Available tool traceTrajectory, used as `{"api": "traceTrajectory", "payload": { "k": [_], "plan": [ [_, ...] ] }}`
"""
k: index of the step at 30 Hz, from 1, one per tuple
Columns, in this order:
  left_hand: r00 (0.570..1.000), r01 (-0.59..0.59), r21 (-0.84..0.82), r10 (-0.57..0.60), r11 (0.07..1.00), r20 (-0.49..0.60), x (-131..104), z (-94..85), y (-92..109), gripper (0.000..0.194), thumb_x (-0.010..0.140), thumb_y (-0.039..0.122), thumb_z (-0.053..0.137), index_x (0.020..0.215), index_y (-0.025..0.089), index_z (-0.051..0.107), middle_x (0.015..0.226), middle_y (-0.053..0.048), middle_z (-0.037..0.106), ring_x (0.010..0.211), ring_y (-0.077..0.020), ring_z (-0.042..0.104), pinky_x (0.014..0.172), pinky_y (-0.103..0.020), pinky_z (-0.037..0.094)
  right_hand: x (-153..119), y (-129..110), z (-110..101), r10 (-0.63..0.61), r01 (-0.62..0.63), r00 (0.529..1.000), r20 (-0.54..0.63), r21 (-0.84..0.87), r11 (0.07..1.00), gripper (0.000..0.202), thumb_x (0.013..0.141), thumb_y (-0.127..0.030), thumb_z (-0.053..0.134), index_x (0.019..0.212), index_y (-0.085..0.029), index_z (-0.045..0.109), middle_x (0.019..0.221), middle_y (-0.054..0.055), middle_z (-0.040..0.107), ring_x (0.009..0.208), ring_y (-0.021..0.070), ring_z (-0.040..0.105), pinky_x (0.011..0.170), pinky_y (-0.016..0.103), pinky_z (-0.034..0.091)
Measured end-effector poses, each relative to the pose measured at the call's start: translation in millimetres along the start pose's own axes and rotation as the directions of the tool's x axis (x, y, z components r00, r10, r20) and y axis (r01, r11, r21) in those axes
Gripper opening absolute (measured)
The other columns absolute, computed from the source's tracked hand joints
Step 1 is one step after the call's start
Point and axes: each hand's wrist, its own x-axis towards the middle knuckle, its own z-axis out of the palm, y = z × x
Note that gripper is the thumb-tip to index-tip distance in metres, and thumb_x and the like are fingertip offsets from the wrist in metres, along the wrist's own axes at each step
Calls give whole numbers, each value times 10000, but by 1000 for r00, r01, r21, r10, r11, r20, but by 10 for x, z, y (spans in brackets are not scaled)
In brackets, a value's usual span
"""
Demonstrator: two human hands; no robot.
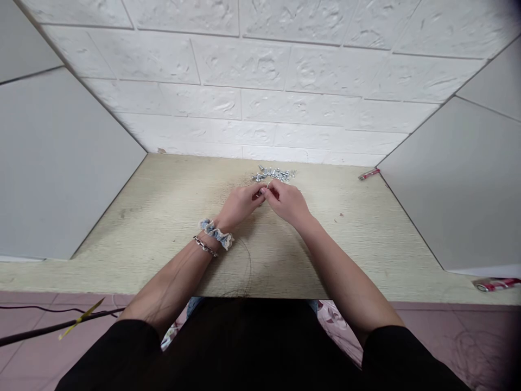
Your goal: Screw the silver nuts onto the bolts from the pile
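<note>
My left hand [241, 203] and my right hand [287, 202] meet over the wooden table, fingertips touching in a pinch. Something small seems to sit between the fingers, but they hide most of it and I cannot make out its kind. Just beyond the fingertips lies a loose pile of shiny metal bolts [279, 174], with small nuts seemingly among them. A bit of metal also shows right under the hands. On my left wrist are a blue and white scrunchie [217, 233] and a chain bracelet [205, 247].
A white brick-patterned wall [260, 65] closes off the back of the table [163, 217]. Grey panels stand at the left [61, 163] and right [456, 174]. One red and silver battery-like cylinder [369, 174] lies by the right panel, another [499, 284] at the front right edge.
</note>
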Motion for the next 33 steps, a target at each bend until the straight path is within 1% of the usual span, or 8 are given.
{"api": "traceTrajectory", "payload": {
  "k": [6,10,15,19,22,28,33],
  "plan": [
    [1000,22,-33,-23,999,-4,5,-3,10,248,854,225,551,1060,201,687,736,14,685,616,-81,547,624,-190,398,-6,-4,1,-3,3,1000,-5,8,1000,265,884,-419,411,764,-212,525,683,12,599,618,148,495,555,256,277],
    [999,38,-36,-38,999,0,10,-9,14,241,844,208,561,1048,197,688,766,5,699,641,-91,568,638,-199,415,-14,-7,3,-14,15,1000,-7,12,1000,214,854,-374,426,734,-214,503,664,3,589,584,137,465,540,253,262],
    [999,49,-39,-49,998,-6,9,-18,17,250,835,213,572,1054,204,692,788,3,708,659,-100,582,655,-205,426,-19,-6,2,-40,40,999,-16,10,999,143,814,-317,444,750,-214,519,635,-3,568,562,134,445,541,251,255],
    [998,60,-25,-60,998,-5,13,-17,13,263,837,217,569,1069,201,691,779,-2,708,655,-104,581,653,-207,422,-13,-7,7,-35,35,999,-20,-1,999,158,827,-312,432,751,-212,528,623,-3,557,552,133,433,542,256,244],
    [997,72,-23,-72,997,-5,16,-16,12,263,845,234,560,1069,193,691,732,3,697,632,-99,570,637,-201,412,-7,-12,9,-24,24,1000,-15,-12,1000,196,855,-335,417,749,-213,528,634,1,566,564,137,441,546,258,243],
    [998,69,-27,-69,997,-8,17,-22,22,258,851,236,548,1057,183,692,708,10,683,607,-87,544,625,-193,397,-4,-14,6,-17,17,1000,-7,-29,999,253,892,-360,391,757,-211,543,663,11,592,603,146,481,559,258,252],
    [998,61,-27,-60,998,19,20,-29,26,258,855,244,530,1045,193,696,691,12,674,599,-94,536,621,-201,394,-2,-2,12,-30,30,1000,-2,-55,998,309,914,-383,361,755,-213,565,690,21,617,633,157,514,568,263,258]
  ]
}}
